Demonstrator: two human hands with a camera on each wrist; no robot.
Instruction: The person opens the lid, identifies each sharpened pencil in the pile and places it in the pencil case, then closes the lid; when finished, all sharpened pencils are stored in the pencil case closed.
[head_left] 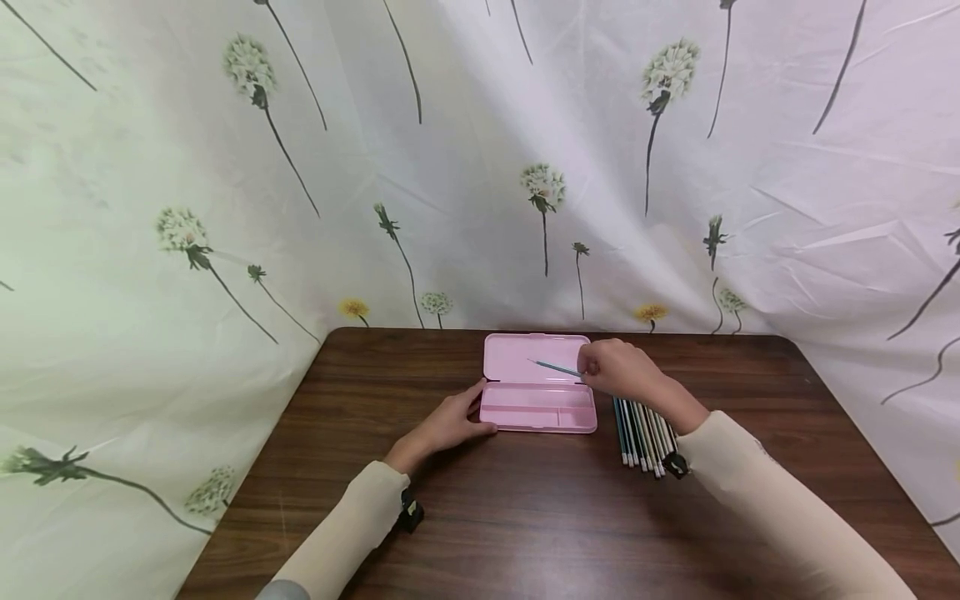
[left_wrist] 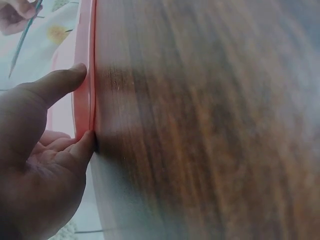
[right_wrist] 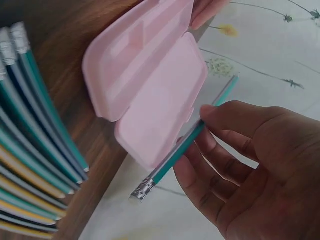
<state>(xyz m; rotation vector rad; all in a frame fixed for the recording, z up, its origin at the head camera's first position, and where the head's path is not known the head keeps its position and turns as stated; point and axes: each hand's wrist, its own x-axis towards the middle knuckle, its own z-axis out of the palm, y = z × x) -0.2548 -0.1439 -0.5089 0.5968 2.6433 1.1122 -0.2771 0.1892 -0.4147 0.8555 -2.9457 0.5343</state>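
A pink pencil case (head_left: 517,423) lies with its lid (head_left: 510,354) tipped back, its tray split into compartments. My left hand (head_left: 446,422) holds the case at its left end; in the left wrist view the thumb and a finger (left_wrist: 86,145) touch its pink edge. Over the right side of the lid, my right hand (head_left: 618,371) pinches a teal pencil (right_wrist: 175,157) between thumb and fingers. The pencil's metal ferrule and eraser stick out at one end in the right wrist view, its tip beyond the thumb at the other.
Several striped pencils (head_left: 637,433) lie side by side on the brown wooden table (head_left: 465,533), right of the case and partly under my right forearm. Their eraser ends face me. A flower-printed cloth (head_left: 465,167) hangs behind the table's far edge.
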